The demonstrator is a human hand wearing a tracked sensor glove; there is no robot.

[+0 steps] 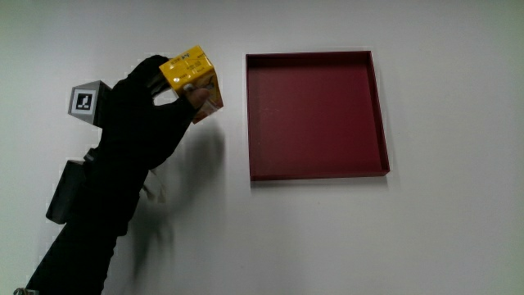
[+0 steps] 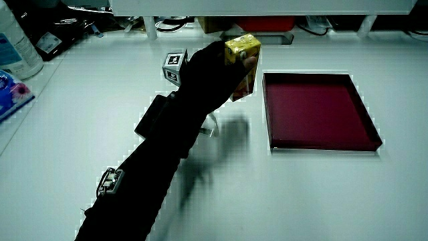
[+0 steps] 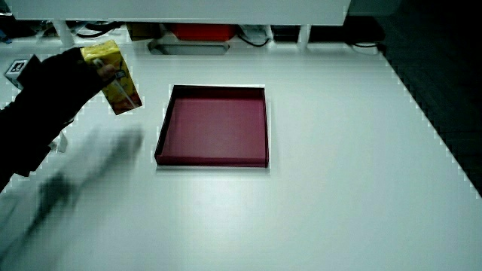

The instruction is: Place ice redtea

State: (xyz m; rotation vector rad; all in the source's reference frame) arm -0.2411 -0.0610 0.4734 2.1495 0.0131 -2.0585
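Pinched tight in the fingers of the black-gloved hand: small yellow cardboard drink carton, tilted, held above the white table, just beside the shallow square dark-red tray at mid-frame. Carrying step, seemingly; next, over the tray's rim, lower, release.

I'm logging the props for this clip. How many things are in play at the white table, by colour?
Yellow: 1, the carton held in the hand
Dark red: 1, the tray
Total: 2
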